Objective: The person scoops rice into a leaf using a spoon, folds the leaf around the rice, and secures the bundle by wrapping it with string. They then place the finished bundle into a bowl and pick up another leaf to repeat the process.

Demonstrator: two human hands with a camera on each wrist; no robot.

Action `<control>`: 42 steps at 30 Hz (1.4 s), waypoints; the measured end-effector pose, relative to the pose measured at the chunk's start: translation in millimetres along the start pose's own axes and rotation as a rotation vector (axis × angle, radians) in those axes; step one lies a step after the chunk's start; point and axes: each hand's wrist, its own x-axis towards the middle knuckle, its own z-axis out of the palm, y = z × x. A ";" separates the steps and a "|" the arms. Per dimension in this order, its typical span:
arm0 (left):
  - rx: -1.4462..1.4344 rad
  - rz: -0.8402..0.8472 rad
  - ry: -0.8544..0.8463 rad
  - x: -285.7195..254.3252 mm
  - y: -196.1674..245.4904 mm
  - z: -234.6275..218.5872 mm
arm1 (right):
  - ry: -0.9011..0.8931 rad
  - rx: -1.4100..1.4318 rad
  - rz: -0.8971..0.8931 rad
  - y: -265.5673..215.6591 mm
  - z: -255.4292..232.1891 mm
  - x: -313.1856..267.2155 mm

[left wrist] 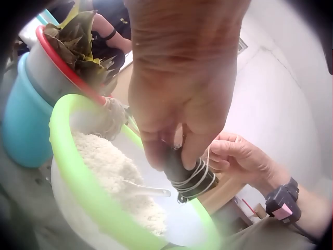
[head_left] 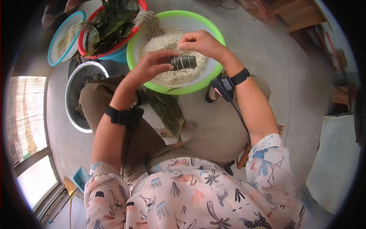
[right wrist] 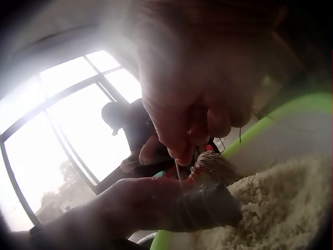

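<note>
Above a lime-rimmed basin (head_left: 183, 14) of white rice (head_left: 169, 79), my left hand (head_left: 152, 65) grips one end of a leaf-wrapped rice dumpling (head_left: 189, 62). It is a dark green cylinder, lying nearly level in the head view. Thin pale string (left wrist: 193, 181) circles it in several turns. My right hand (head_left: 201, 43) pinches the string's end between thumb and fingers, just above the dumpling. A taut length of string runs up to those fingers in the right wrist view. A white spoon (left wrist: 148, 191) rests in the rice. My left fingers hide the dumpling's near end.
Beyond the basin, a red-rimmed basin (head_left: 81, 44) holds dark leaves (head_left: 114, 24), with a bundle of strings (head_left: 148, 22) at its edge. A blue-rimmed basin (head_left: 52, 45) and a metal basin (head_left: 68, 99) stand left. Long leaves (head_left: 167, 112) lie between my knees. Another person (right wrist: 138, 127) sits opposite.
</note>
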 end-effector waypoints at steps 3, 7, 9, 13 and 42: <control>-0.227 -0.054 -0.007 -0.9 13.4 -1.5 | -0.030 0.259 0.077 5.8 -0.3 1.9; -0.732 0.033 0.182 6.4 -2.7 -13.4 | 0.010 0.301 0.157 5.5 12.9 1.4; -0.774 0.001 0.326 7.7 -12.3 -20.0 | 0.037 0.242 0.152 -0.1 20.4 -1.1; -0.205 -0.025 0.477 7.8 -23.0 -18.2 | 0.038 0.080 0.142 -2.2 24.7 -1.5; 0.803 0.118 0.511 -53.9 6.0 37.2 | -0.228 0.436 0.094 -9.5 52.3 14.3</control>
